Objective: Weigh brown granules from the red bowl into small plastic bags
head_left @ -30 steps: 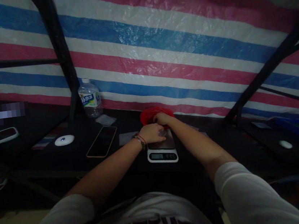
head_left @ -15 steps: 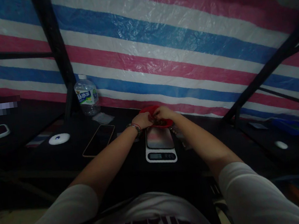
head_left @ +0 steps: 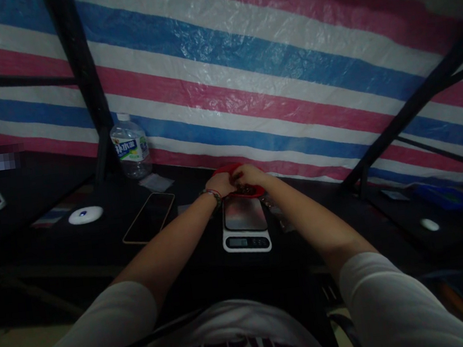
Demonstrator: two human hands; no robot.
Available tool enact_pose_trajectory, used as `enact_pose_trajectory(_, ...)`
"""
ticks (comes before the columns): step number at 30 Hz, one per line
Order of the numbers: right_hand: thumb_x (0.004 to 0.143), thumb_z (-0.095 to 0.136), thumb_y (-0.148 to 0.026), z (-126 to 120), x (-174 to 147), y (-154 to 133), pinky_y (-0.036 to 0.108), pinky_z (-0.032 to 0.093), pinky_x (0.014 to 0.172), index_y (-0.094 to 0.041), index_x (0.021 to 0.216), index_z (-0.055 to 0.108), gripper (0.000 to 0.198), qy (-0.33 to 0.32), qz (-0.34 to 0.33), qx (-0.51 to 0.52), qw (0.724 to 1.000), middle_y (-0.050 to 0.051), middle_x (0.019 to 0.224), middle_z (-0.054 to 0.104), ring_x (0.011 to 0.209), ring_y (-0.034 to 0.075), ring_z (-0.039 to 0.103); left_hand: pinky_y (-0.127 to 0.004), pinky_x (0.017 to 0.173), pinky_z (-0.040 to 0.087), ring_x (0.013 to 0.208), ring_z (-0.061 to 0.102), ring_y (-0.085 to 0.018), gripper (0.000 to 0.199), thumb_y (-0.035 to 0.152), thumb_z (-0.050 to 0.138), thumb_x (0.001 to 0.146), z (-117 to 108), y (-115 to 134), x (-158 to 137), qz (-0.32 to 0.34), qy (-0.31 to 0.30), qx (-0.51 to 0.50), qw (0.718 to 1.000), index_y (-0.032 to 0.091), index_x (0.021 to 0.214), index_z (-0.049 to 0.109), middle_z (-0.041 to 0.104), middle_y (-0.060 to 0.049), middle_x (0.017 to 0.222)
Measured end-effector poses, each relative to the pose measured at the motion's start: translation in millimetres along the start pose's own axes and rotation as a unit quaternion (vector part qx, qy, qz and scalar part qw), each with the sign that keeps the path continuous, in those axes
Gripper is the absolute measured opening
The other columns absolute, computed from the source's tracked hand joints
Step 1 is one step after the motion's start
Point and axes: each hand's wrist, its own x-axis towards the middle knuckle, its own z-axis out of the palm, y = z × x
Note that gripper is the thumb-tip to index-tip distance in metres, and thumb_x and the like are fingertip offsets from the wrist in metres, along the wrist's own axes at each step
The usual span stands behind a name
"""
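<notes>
Both my hands are together over a red shallow dish [head_left: 260,191] behind the scale. My left hand [head_left: 221,185], with beaded bands at the wrist, has its fingers curled into the dish; what they hold is hidden. My right hand [head_left: 249,176] pinches among small dark brown pieces [head_left: 242,188] in the dish, but I cannot make out what is between its fingers. A white kitchen scale [head_left: 247,242] with a bare metal plate [head_left: 245,214] stands just in front of the dish, its display facing me.
Left of my arms lie a phone [head_left: 149,217], a white rounded device [head_left: 86,215] and a clear packet [head_left: 156,182] by a plastic bottle [head_left: 130,149]. Small clear bags [head_left: 281,219] lie beside my right forearm. Dark metal posts [head_left: 80,74] and a striped sheet stand behind.
My hands stay over the red dish, with the left hand slightly closer to the right. The whole view has shifted a little; the scale and other things stay in place.
</notes>
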Motion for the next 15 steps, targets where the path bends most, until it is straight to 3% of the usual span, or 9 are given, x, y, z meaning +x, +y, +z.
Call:
enact_pose_trajectory(9, 0.070, 0.068, -0.012, 5.4, 3.1, -1.5, 0.022, 0.048, 0.074, -0.016, 0.099, 0.067, 0.030, 0.042, 0.006, 0.031, 0.999, 0.005, 0.097, 0.071, 0.084, 0.015, 0.064, -0.026, 0.078, 0.049, 0.093, 0.067, -0.024, 0.038, 0.040, 0.067, 0.067, 4.5, 1.3, 0.4, 0.008, 0.001, 0.016, 1.000, 0.016, 0.097, 0.070, 0.072, -0.012, 0.099)
enact_pose_trajectory(15, 0.087, 0.048, -0.013, 7.7, 3.6, 3.1, 0.023, 0.049, 0.076, -0.013, 0.106, 0.065, 0.025, 0.059, -0.014, 0.120, 0.991, 0.008, 0.102, 0.070, 0.082, 0.013, 0.064, -0.026, 0.078, 0.049, 0.093, 0.067, -0.023, 0.032, 0.039, 0.065, 0.073, 3.8, -0.7, -6.7, 0.013, 0.006, 0.009, 1.000, 0.018, 0.096, 0.070, 0.072, -0.010, 0.098)
